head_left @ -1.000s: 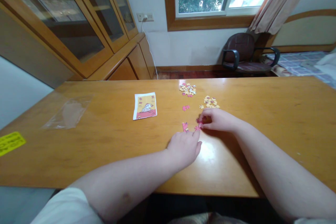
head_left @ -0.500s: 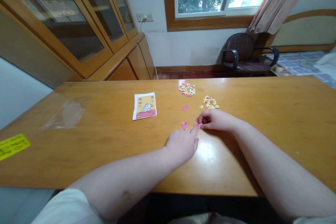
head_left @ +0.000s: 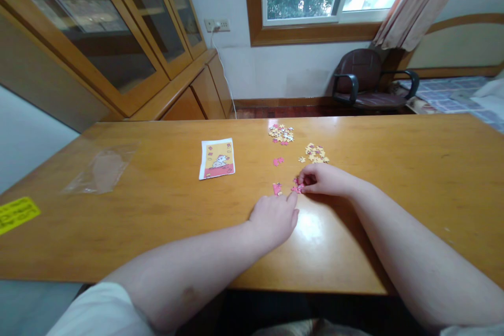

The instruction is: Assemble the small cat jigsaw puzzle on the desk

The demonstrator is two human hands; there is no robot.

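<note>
On the wooden table, my right hand (head_left: 319, 178) pinches at pink jigsaw pieces (head_left: 296, 188), its thumb and index finger curled over their right side. My left hand (head_left: 275, 216) lies low on the table, index fingertip stretched out to the lower edge of the same pieces, thumb held apart. Its other fingers are partly hidden. Another pink piece group (head_left: 277, 189) lies just beyond the left knuckles. Farther back are pink pieces (head_left: 278, 161), a loose pile of yellow, white and pink pieces (head_left: 281, 134) and a group of yellow pieces (head_left: 316, 154) beyond my right hand.
A picture card (head_left: 218, 159) of a white animal on yellow and pink lies left of the pieces. A clear plastic bag (head_left: 103, 170) is farther left, near a yellow label (head_left: 19, 215). An office chair (head_left: 364, 81) stands behind the table (head_left: 165, 220).
The pink pieces between my hands have shifted very slightly to the right, with the left fingertip following. My right hand stays in place.
</note>
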